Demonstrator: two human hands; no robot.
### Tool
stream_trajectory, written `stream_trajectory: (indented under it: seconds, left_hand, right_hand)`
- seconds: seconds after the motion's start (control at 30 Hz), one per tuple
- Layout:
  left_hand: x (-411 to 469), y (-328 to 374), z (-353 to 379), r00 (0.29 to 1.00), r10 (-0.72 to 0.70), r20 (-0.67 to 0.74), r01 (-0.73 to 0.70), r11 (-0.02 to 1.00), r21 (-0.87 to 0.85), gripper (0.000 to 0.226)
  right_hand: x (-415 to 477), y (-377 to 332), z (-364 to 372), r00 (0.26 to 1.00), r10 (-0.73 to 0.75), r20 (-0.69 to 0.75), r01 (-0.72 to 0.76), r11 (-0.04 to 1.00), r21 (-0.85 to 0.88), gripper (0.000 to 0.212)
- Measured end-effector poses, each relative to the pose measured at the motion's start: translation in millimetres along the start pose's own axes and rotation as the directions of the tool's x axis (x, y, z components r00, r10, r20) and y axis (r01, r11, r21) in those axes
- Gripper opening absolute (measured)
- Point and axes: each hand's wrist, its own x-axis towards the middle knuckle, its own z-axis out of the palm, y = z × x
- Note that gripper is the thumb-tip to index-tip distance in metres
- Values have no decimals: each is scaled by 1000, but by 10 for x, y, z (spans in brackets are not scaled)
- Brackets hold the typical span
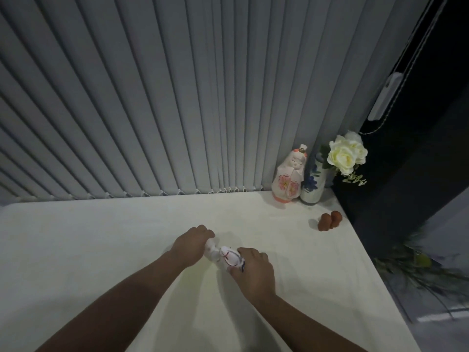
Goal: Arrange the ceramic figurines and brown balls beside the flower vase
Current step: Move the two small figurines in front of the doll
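Note:
A white vase [313, 185] with blue flowers painted on it holds a cream rose [346, 154] at the table's far right corner. Touching its left side stands a white-and-pink ceramic doll [289, 177], upright. Two brown balls [330, 221] lie together in front of the vase. At the table's middle, my left hand [193, 243] is closed on a small white figurine [212, 251]. My right hand [253, 269] grips another white figurine [229, 257] with red and blue lines. The two figurines touch between my hands, both partly hidden by my fingers.
The white table [101, 250] ends at vertical grey blinds [152, 110] at the back. Its right edge runs diagonally beside a dark window frame [406, 174] with a blind cord. Green foliage [418, 270] lies below the right edge.

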Motion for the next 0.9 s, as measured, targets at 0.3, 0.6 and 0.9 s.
stream_trajectory:
  seconds: [0.3,0.6,0.9]
  left_hand:
    - [240,-48,-25,999,14,43,-16,998,53,39]
    - [789,254,-146,997,28,-71,-33,998,-59,40]
    - [1330,709,-192,990,41,-137,-75,965,-250,39]
  right_hand:
    - [89,121,49,988,-137,-77,136,990,-24,29]
    - [602,484,-491,960,-97,-262,69,991,-115,30]
    - [1148,803,-1097,996,-5,-94,-16,974,-226,22]
